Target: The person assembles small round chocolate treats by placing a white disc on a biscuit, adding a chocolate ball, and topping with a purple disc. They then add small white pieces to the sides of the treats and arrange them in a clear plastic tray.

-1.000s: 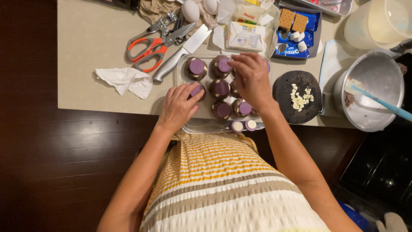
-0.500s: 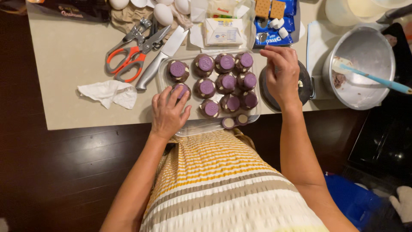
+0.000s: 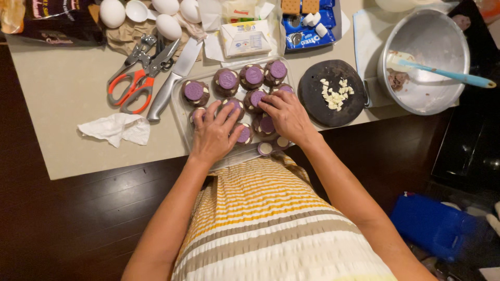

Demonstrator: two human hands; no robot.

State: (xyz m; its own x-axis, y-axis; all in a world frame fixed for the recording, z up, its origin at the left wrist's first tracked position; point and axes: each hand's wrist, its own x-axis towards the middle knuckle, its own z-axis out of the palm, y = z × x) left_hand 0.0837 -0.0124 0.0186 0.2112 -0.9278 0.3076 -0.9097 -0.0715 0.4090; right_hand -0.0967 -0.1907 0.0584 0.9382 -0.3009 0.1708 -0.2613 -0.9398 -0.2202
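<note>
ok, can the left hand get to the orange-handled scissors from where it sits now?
Probably yes. The left hand rests on the tray of purple-topped cupcakes, and the scissors lie in the open to its upper left. Only the knife lies between, flat on the counter, easy to pass over.

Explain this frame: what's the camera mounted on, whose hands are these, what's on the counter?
There is no machine here: a person works with two bare hands, and the single camera sits on their head, looking straight down past their striped dress.

The left hand and right hand both rest on dark cupcakes with purple discs on top, set in a clear tray. Neither hand visibly grips anything; the fingers lie spread over the cupcakes.

Around the tray on the beige counter: orange-handled scissors, a knife, a crumpled tissue, eggs, a dark round plate of white chips, and a metal bowl holding a blue-handled spatula.
</note>
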